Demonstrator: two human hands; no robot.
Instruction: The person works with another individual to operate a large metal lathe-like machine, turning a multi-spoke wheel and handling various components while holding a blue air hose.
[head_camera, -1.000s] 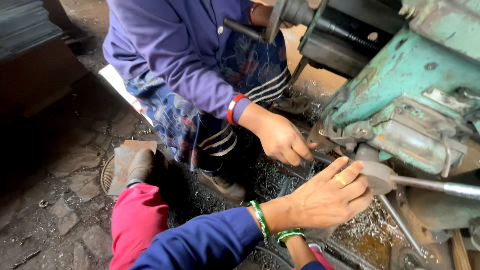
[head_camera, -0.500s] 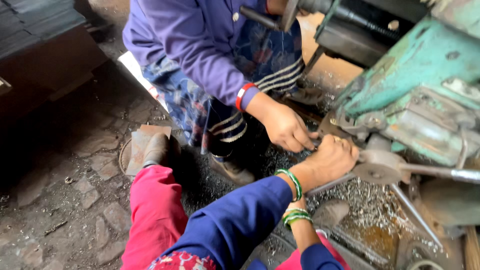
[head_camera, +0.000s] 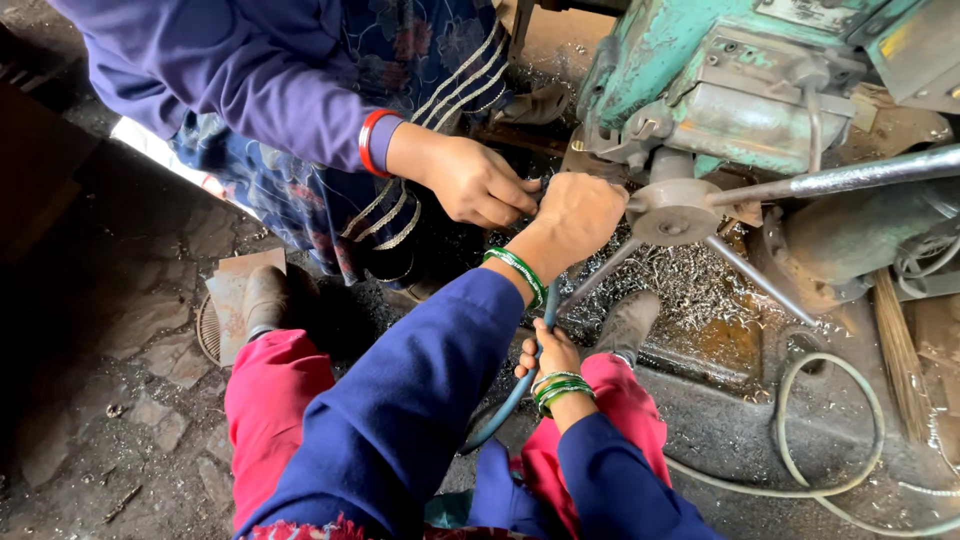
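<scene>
No packages, labels, signs or screens show anywhere in this view. Nothing printed, boxed or lit stands near the hands, on the machine or on the floor.

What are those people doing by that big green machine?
Two people are working close together at a green machine. The person wearing the camera has their left hand closed up near the machine's round metal hub, and their right hand holds a thin blue hose. A co-worker's hand in a purple sleeve reaches to the same spot. Curly metal shavings lie underneath.
</scene>
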